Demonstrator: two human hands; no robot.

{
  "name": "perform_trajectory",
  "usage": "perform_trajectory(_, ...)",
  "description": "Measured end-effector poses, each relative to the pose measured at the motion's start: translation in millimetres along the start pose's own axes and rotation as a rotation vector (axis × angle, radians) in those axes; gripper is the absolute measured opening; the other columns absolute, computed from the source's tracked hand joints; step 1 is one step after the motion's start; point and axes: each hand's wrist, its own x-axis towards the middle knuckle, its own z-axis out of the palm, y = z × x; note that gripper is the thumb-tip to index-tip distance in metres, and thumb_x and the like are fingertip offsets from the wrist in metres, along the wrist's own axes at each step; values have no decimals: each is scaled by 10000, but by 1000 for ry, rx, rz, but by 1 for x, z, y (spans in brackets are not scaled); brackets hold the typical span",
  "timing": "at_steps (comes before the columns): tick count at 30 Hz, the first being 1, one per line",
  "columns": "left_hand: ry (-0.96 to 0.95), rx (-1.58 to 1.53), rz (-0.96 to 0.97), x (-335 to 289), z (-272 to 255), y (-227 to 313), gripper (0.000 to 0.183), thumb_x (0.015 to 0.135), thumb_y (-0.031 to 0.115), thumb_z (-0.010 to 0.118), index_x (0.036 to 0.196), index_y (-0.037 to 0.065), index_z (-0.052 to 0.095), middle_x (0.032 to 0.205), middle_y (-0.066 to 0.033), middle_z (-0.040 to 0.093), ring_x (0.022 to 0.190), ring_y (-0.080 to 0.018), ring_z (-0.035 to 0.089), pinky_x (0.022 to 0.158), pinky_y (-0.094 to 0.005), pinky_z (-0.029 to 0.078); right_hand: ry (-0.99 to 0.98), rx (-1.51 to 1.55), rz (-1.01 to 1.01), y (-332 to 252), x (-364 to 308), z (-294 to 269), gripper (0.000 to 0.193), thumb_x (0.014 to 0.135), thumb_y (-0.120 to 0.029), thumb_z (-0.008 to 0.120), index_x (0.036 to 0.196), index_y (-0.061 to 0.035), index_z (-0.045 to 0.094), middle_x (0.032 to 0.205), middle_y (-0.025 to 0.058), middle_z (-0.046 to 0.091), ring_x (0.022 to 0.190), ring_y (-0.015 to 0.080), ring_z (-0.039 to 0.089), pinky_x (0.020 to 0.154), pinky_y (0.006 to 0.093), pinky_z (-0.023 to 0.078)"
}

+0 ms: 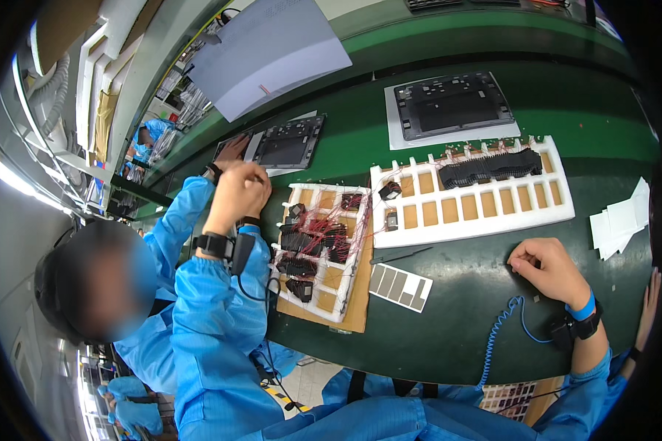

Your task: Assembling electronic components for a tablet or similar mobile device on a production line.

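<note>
My left hand (237, 192) is raised near the left foam tray (337, 303), in front of a co-worker's arm. Its fingers are curled in, and whatever they may hold is hidden. My right hand (550, 270) is low over the right side of the green table, thumb and fingers pinched together; I cannot make out anything in them. Small black parts with thin red wires (312, 239) lie tangled in the left tray. A longer white foam tray (478, 225) holds a row of black parts (490, 167). Between the trays and me lie dark tweezers (403, 255) and a card of grey stickers (401, 287).
A black tablet-like panel (454, 107) lies on white paper at the back. A co-worker's hand (232, 150) is beside another panel (290, 141). White sheets (621, 222) lie at right, near another person's hand (650, 305). A blue coiled cord (493, 342) runs from my right wrist.
</note>
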Motion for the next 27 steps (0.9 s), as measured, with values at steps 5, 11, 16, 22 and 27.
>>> perform_trajectory(5, -121, -380, -147, 30, -1, -62, 157, 833, 27, 614, 945, 1, 722, 825, -70, 699, 722, -177, 658, 685, -296, 537, -12, 4, 41, -3, 3, -1, 111, 914, -85, 693, 931, 21, 720, 770, 89, 707, 630, 132, 621, 598, 286, 504)
perform_trajectory(11, -133, -712, -474, 66, 54, -85, 216, 969, 134, 615, 1045, -34, 727, 890, -79, 729, 777, -140, 687, 691, -268, 571, -25, 13, 120, -1, 4, -1, 113, 918, -95, 699, 937, 12, 725, 762, 64, 707, 647, 101, 621, 606, 270, 502)
perform_trajectory(16, -54, -470, -454, 81, 106, -97, 202, 923, 82, 701, 1044, -79, 711, 846, -88, 727, 720, -146, 683, 669, -278, 576, 8, 90, 162, 5, 6, 2, 116, 940, -88, 682, 912, 19, 717, 727, 48, 714, 604, 80, 639, 567, 235, 491)
perform_trajectory(22, -56, -436, -510, 87, 132, -120, 246, 811, 142, 816, 982, -29, 768, 843, -145, 775, 743, -196, 750, 719, -309, 594, 11, 176, 240, 13, 11, 1, 123, 966, -79, 656, 926, 23, 711, 738, 59, 719, 607, 81, 651, 565, 220, 498)
perform_trajectory(27, -10, -195, -576, 87, 144, -134, 224, 781, 227, 838, 944, 73, 826, 879, -114, 786, 816, -248, 755, 802, -353, 578, 21, 210, 253, 17, 13, 3, 126, 966, -75, 652, 933, 33, 710, 733, 70, 716, 595, 82, 649, 553, 217, 503)
